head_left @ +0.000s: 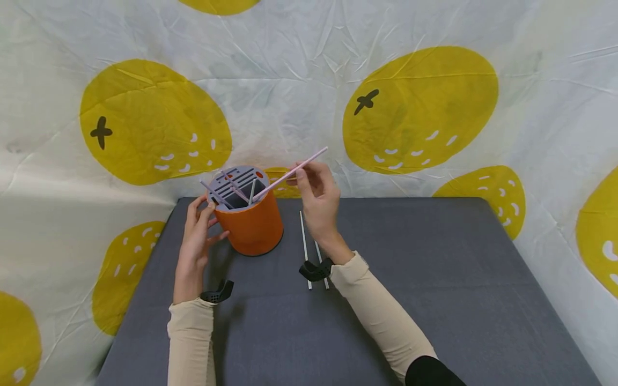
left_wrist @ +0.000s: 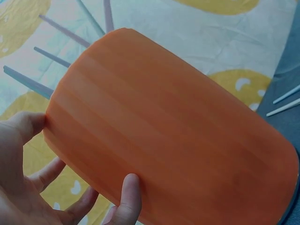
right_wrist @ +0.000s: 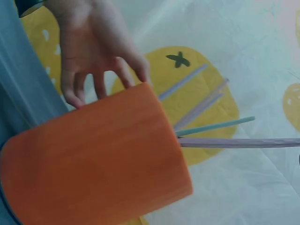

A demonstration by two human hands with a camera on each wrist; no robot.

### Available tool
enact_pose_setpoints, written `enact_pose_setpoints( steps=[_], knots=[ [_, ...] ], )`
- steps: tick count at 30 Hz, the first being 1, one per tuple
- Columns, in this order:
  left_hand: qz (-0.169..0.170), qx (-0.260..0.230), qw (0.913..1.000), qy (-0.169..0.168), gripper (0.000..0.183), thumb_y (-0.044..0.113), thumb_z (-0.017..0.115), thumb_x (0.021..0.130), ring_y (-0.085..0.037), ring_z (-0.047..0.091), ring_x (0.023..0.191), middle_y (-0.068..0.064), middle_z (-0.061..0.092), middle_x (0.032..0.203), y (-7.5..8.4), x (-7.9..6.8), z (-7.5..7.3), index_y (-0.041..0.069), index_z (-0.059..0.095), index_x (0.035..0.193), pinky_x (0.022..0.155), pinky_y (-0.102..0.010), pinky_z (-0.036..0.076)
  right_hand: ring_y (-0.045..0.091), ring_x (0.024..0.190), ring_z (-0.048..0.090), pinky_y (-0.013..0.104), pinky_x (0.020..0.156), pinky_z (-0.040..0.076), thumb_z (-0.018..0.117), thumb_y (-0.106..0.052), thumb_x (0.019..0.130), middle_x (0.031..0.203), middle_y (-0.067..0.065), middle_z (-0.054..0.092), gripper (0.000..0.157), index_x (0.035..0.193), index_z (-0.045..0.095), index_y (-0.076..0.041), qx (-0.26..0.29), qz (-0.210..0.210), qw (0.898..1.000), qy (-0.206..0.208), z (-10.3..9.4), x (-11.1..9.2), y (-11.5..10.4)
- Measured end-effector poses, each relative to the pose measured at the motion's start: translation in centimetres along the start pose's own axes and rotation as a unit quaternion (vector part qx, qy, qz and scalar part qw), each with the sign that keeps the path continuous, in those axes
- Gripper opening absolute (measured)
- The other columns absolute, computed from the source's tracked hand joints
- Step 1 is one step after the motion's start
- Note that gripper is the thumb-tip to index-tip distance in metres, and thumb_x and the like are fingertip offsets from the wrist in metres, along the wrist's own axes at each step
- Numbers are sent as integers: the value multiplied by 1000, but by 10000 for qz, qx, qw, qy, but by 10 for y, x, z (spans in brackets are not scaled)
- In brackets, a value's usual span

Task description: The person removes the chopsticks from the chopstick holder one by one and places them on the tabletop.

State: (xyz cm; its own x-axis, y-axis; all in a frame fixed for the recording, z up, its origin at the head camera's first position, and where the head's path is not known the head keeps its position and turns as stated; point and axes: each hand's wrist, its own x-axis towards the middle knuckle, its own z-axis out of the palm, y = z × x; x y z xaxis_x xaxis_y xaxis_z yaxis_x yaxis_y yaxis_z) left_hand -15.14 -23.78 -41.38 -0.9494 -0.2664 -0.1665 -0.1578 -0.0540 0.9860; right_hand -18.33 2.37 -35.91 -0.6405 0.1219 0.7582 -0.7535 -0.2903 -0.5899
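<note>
An orange utensil holder [head_left: 253, 228] with a grey slotted top [head_left: 232, 179] stands upright near the table's back edge. My left hand [head_left: 195, 241] holds its left side, the fingers [left_wrist: 33, 124] spread from the rim downward and the thumb [left_wrist: 131, 194] against the near wall. Between thumb and fingertips, my right hand [head_left: 319, 198] pinches the upper part of a pink chopstick [head_left: 289, 174]. That chopstick slants down left, its lower end at the holder's large opening. Several other chopsticks, among them a pale green one [right_wrist: 220, 125], stick out of the top.
Two white chopsticks [head_left: 304, 236] lie side by side on the dark grey table [head_left: 425, 289], partly under my right wrist. Behind the table hangs a white cloth [head_left: 289, 107] with yellow fruit shapes.
</note>
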Motion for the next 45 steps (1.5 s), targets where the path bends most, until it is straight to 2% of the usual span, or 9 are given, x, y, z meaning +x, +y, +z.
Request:
enact_pose_setpoints(
  steps=[5,8,16,20,23,28,35,42,45],
  knots=[
    [-4,-27,10000,13,61,56,57,94,-26,42,121,5,39,139,-1,-1,-2,37,33,147,84,-46,60,26,91,68,56,79,58,56,-1,98,103,28,60,19,114,56,10,309,116,9988,366,-10,6,-4],
    [-17,-25,10000,27,61,56,57,94,-27,42,122,5,39,140,-2,-1,-3,38,33,147,86,-47,60,28,90,68,57,79,58,55,0,98,103,21,62,20,115,56,11,531,256,9965,597,-17,9,-5],
    [-54,-44,10000,38,56,53,55,96,-26,41,123,4,39,140,-4,-2,-4,38,33,146,86,-46,60,28,84,69,45,75,62,54,0,99,99,17,63,20,117,59,8,736,759,9897,966,-42,7,-1],
    [-40,-44,10000,56,56,53,55,96,-27,41,123,4,38,140,-5,-2,-4,38,34,146,86,-47,60,33,84,66,41,74,63,57,-4,98,96,15,63,24,118,59,8,529,1166,9866,1007,-56,1,3],
    [-25,-26,10000,29,59,56,56,94,-26,42,123,4,38,141,-5,-1,-4,39,34,146,87,-47,60,29,84,65,36,72,63,60,-9,98,97,13,62,29,121,58,8,308,1601,9815,1008,-68,-4,7],
    [-20,-36,10000,-9,60,57,57,93,-26,42,124,4,37,140,-6,1,-4,39,34,146,85,-46,60,20,84,64,31,68,61,62,-12,97,97,12,62,24,119,63,-2,46,2457,9642,999,-87,-13,13],
    [24,-26,10000,-14,60,57,57,93,-26,42,123,3,38,139,-5,2,-3,39,34,146,83,-44,61,15,82,61,34,69,60,61,-9,97,92,4,65,16,113,64,-8,-412,3507,9323,789,-107,-25,23],
    [10,19,10000,34,60,58,58,93,-28,41,126,1,36,140,-4,2,-2,39,35,145,86,-47,60,14,79,63,33,70,59,60,-12,98,88,-7,67,20,117,65,-10,-1313,4160,8995,259,-122,-40,38],
    [30,-1,10000,42,60,57,58,93,-28,41,125,1,37,140,-4,2,-2,39,35,145,85,-47,60,16,81,63,38,74,60,60,-12,97,87,-7,66,23,119,65,-10,-1618,4308,8877,135,-127,-49,48]
  ],
)
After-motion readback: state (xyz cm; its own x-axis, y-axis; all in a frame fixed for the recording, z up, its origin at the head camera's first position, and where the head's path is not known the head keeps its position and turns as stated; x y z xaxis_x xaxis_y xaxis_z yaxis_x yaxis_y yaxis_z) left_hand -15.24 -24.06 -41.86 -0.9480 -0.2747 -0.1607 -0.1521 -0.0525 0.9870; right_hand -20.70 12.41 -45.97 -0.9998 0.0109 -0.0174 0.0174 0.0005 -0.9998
